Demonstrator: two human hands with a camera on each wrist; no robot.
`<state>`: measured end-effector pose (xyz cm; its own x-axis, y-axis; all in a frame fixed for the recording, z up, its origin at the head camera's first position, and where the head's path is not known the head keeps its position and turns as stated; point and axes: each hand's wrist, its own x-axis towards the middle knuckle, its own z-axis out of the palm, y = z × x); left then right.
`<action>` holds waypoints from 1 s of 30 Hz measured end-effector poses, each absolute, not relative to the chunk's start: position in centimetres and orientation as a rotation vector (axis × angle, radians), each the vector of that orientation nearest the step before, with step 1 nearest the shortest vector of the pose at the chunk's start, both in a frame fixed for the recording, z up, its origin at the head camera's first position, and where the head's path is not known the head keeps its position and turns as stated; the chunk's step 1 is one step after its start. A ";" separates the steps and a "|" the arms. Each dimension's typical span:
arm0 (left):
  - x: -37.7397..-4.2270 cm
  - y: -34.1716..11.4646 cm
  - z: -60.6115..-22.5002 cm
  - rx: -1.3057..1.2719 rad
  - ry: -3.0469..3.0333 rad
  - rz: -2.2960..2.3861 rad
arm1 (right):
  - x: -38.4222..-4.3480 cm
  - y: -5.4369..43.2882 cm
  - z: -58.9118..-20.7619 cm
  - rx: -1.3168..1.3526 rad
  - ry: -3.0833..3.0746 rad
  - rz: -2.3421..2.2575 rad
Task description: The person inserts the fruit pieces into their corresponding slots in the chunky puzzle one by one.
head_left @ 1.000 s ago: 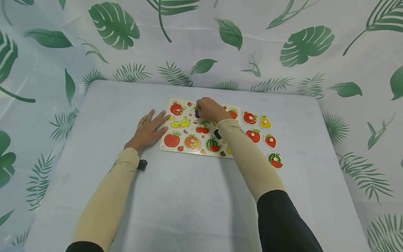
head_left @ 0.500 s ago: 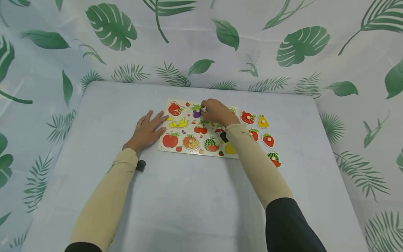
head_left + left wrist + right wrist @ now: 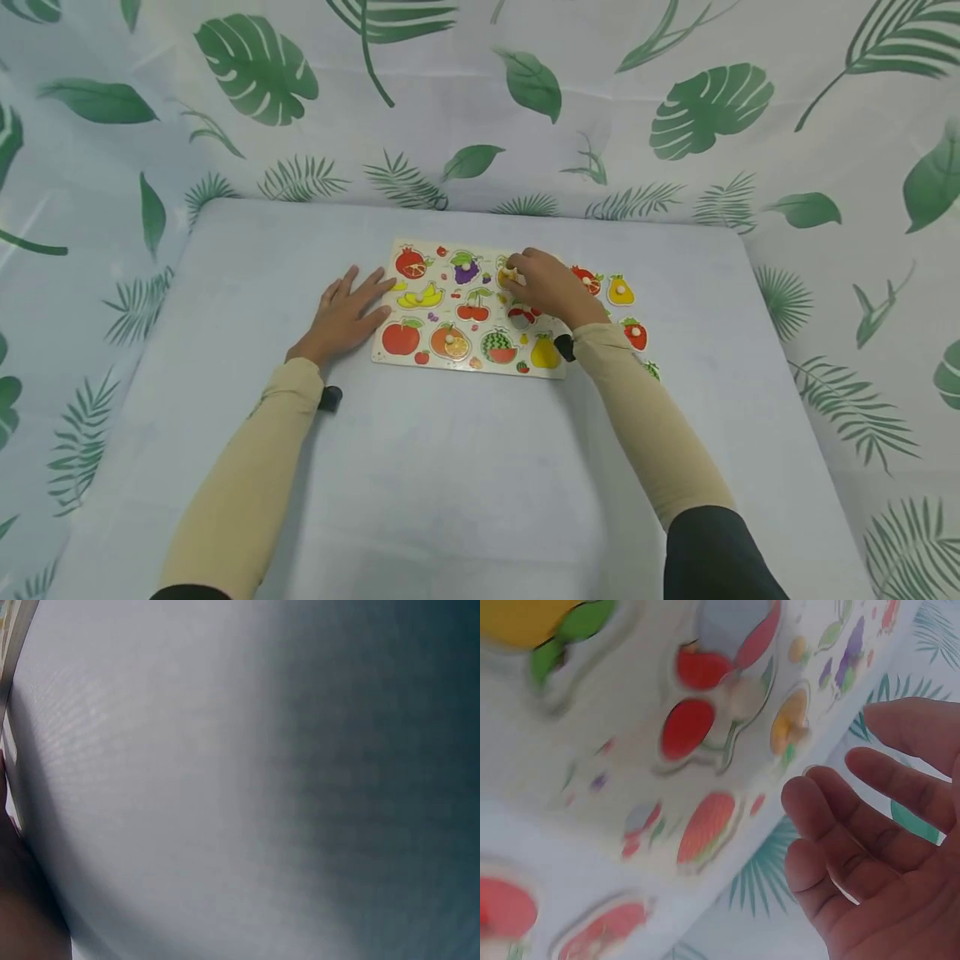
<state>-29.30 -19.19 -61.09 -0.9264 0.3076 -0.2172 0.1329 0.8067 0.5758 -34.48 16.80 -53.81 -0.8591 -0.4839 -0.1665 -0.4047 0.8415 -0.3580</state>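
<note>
A fruit puzzle board (image 3: 487,364) lies on the table, bearing a pomegranate, grapes (image 3: 465,268), bananas (image 3: 420,297), cherries, an apple, an orange with a knob (image 3: 450,339), a watermelon and a pear. My left hand (image 3: 341,317) rests with spread fingers, its tips right at the board's left edge. Over the board's top row, my right hand (image 3: 551,283) has its fingertips beside a yellow-orange fruit piece (image 3: 786,720). In the right wrist view those fingers (image 3: 817,810) are loosely bent and apart, with nothing between them. The left wrist view is mostly white cloth.
To the right of the board lie loose knobbed pieces: a pomegranate (image 3: 587,281), a pear (image 3: 620,290), a strawberry (image 3: 634,334) and a watermelon (image 3: 652,368) partly behind my right forearm. A white cloth with green leaves (image 3: 532,83) hangs behind the table (image 3: 420,483).
My right hand has moved right from the grapes to the yellow-orange piece, uncovering the grapes. My left hand stays at the board's edge. The head view has shifted slightly.
</note>
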 end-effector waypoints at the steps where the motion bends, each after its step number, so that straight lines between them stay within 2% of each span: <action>1: -29.3 -19.2 -61.2 0.338 2.691 0.829 | -34.2 17.2 -53.8 -0.691 2.781 -0.450; 17: -29.3 -19.1 -61.1 0.318 2.697 0.817 | -28.5 24.9 -53.2 -0.544 2.850 -0.506; 30: -29.4 -19.0 -61.5 0.319 2.697 0.821 | -21.6 31.6 -54.2 -0.394 2.900 -0.496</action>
